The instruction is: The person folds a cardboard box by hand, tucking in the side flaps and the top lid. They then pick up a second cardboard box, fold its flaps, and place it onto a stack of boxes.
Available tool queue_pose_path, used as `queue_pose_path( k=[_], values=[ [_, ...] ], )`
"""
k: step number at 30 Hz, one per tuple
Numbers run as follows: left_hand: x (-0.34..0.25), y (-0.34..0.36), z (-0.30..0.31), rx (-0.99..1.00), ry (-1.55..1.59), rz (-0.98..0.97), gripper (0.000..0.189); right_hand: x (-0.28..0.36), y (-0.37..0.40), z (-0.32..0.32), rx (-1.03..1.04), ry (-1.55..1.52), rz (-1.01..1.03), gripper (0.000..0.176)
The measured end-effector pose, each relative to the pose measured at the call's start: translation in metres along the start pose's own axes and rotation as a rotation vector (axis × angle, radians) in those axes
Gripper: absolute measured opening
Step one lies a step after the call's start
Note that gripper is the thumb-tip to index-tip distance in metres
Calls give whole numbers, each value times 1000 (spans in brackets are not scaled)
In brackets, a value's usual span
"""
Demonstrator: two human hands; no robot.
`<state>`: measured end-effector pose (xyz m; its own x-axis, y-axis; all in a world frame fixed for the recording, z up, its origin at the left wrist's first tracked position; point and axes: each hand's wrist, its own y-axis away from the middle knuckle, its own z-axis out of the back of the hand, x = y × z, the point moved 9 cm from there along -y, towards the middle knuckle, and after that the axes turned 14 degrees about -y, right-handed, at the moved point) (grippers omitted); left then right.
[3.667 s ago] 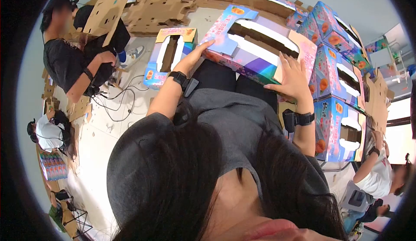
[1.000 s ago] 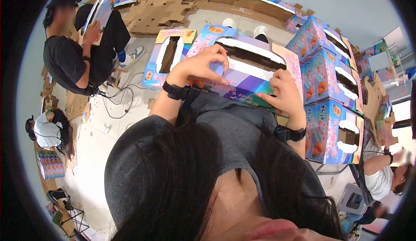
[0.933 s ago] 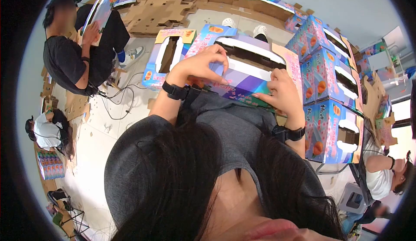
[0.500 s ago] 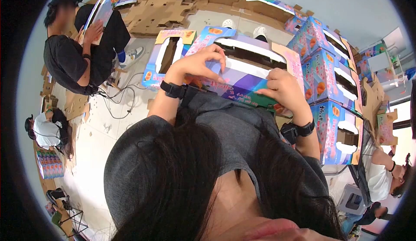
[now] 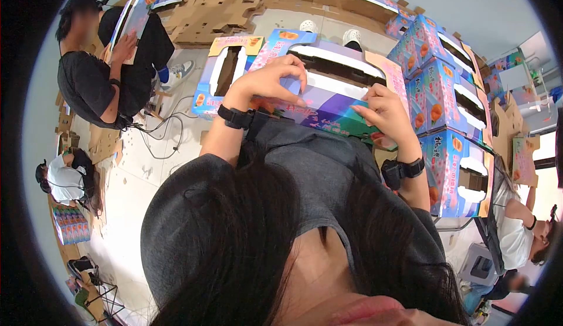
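Observation:
A printed cardboard carton [image 5: 328, 108], purple, green and pink with peach pictures, lies across my lap. Its long top opening has white edges and a dark inside. My left hand [image 5: 275, 82] bends over the carton's near-left edge, thumb on the front panel and fingers curled above the white strip. On the right end, my right hand [image 5: 384, 114] pinches the same near edge between thumb and curled fingers. The fingertips' undersides are hidden. A second printed carton [image 5: 203, 88] with a yellow flap stands just left of the held one.
Printed cartons [image 5: 437, 144] are stacked close on my right. Flat brown cardboard [image 5: 214, 15] lies on the floor ahead. A seated person [image 5: 88, 80] at the left holds a carton panel [image 5: 132, 24]. Black cables [image 5: 170, 129] run over the floor. Other people sit farther off on both sides.
The carton has tilted slightly, showing more of its front panel. My right hand has shifted a little upward along its edge; my left hand has barely moved.

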<state>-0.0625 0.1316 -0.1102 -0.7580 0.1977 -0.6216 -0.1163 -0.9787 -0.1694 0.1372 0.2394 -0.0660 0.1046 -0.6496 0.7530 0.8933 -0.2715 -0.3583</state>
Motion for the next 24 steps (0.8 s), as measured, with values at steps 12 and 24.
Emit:
queue_pose_path(
  k=[12, 24],
  values=[
    [-1, -1, 0, -31, -43, -13, 34, 16, -7, -12, 95, 436, 256, 36],
    [0, -2, -2, -33, -97, 34, 33, 13, 2, -34, 171, 509, 382, 37]
  ],
)
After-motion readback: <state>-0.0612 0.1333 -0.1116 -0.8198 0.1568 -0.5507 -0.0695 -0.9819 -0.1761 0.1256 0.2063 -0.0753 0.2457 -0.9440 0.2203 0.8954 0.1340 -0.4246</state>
